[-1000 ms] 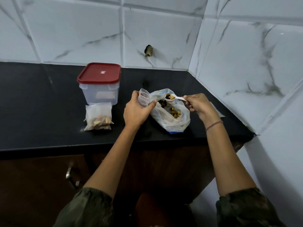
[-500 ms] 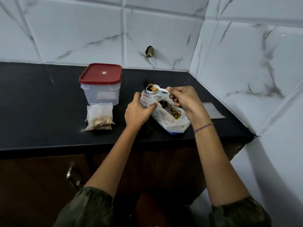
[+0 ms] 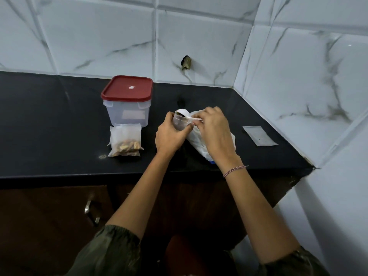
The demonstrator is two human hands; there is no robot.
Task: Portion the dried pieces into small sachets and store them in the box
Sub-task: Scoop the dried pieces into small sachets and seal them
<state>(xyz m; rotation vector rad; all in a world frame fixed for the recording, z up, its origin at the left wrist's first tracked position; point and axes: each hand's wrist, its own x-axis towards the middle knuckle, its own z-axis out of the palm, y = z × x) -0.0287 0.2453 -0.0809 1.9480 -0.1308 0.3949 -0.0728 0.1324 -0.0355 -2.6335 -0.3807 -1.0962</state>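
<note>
L hand (image 3: pixel 169 135) – cup (image 3: pixel 180 122), no legible txt

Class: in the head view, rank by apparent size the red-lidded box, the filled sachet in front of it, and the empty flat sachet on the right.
1. red-lidded box
2. filled sachet
3. empty flat sachet. It looks close to the filled one, so their order is unsure.

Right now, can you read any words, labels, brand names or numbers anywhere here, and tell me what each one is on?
No text here can be read.
Red lid of the box: a small white logo mark, too small to read.
Front of the box: a pale rectangular label, blurred, no legible writing.
Filled sachet: no print visible.
Flat empty sachet: no print visible.
Plastic bag: no print visible.
</note>
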